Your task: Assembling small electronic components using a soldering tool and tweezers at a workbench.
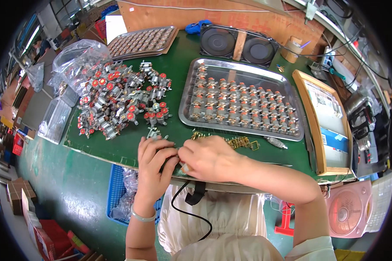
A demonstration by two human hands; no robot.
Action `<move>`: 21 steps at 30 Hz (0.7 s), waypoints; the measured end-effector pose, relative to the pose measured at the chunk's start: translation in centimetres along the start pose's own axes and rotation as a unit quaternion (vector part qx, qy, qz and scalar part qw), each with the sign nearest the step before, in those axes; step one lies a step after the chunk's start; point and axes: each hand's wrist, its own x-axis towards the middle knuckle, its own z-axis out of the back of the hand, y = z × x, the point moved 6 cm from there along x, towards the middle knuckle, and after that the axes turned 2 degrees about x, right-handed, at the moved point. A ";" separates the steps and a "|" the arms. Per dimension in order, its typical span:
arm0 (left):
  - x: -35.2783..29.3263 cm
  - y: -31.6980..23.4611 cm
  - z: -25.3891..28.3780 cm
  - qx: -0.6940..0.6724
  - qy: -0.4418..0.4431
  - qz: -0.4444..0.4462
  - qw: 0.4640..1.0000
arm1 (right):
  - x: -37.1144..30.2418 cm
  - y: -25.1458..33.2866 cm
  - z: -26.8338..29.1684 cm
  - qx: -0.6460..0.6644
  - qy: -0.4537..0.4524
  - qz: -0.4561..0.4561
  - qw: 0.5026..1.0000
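Note:
My left hand (156, 158) and my right hand (210, 157) meet over the front edge of the green table (104, 150). Fingers of both are curled and pinched together; what lies between them is hidden. Just beyond the left fingertips sits a small silver metal component (154, 133). Behind it, to the left, spreads a big heap of silver components with red ends (117, 102). Brass-coloured clips (241, 142) lie in a row past my right hand. Farther back, a steel tray (244, 65) carries rows of similar components fitted with brass-coloured pieces.
Another loaded tray (172, 37) stands at the back left, beside a clear plastic bag (76, 54). Twin black fans (217, 41) line the back. On the right leans a wooden-framed box (320, 130). A blue basket (114, 191) is below the table; a pink fan (348, 209) stands right.

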 end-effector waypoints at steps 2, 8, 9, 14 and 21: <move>-0.7 0.3 0.3 0.023 -0.013 -0.010 1.000 | -0.2 0.5 -0.1 -0.021 0.001 -0.014 1.000; -4.5 0.3 0.8 0.045 -0.045 -0.035 0.997 | -1.2 1.1 -0.9 0.053 0.048 -0.159 0.985; -4.8 0.3 0.7 0.052 -0.057 -0.026 0.997 | -1.3 1.1 -1.3 0.049 0.045 -0.163 0.984; -4.1 0.2 0.5 0.055 -0.067 0.000 0.996 | -1.2 1.0 -1.2 0.068 -0.014 -0.149 0.986; -3.4 -0.3 0.5 0.055 -0.069 0.021 0.996 | -1.2 1.2 2.1 0.075 0.002 -0.083 0.994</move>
